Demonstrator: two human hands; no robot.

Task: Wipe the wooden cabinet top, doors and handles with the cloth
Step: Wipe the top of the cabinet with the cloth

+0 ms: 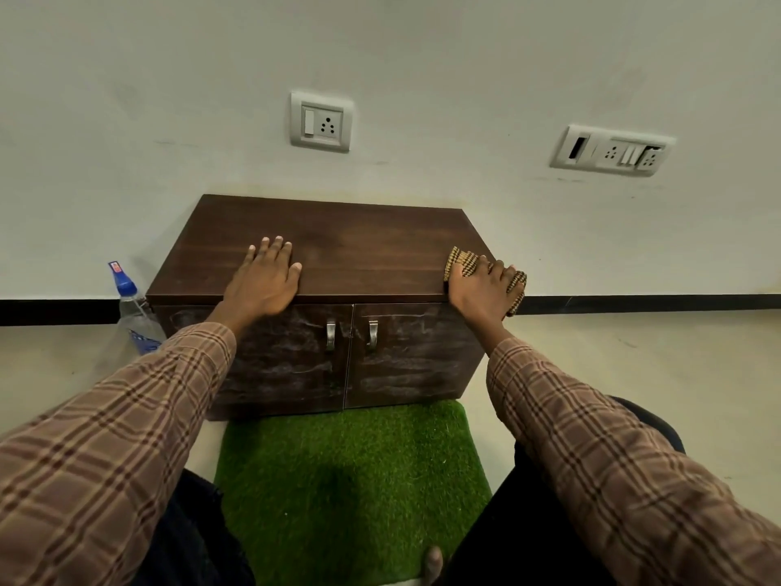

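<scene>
A low dark wooden cabinet (338,251) stands against the wall, with two dusty, smeared doors (414,357) and two metal handles (330,335) at the middle. My left hand (266,281) lies flat on the top near its front edge, fingers spread, holding nothing. My right hand (486,285) presses a brown checked cloth (462,262) onto the top's front right corner; part of the cloth hangs over the right edge.
A clear plastic bottle (133,310) with a blue cap stands on the floor at the cabinet's left side. A green artificial-grass mat (350,471) lies in front, between my knees. Two socket plates (321,121) sit on the wall above.
</scene>
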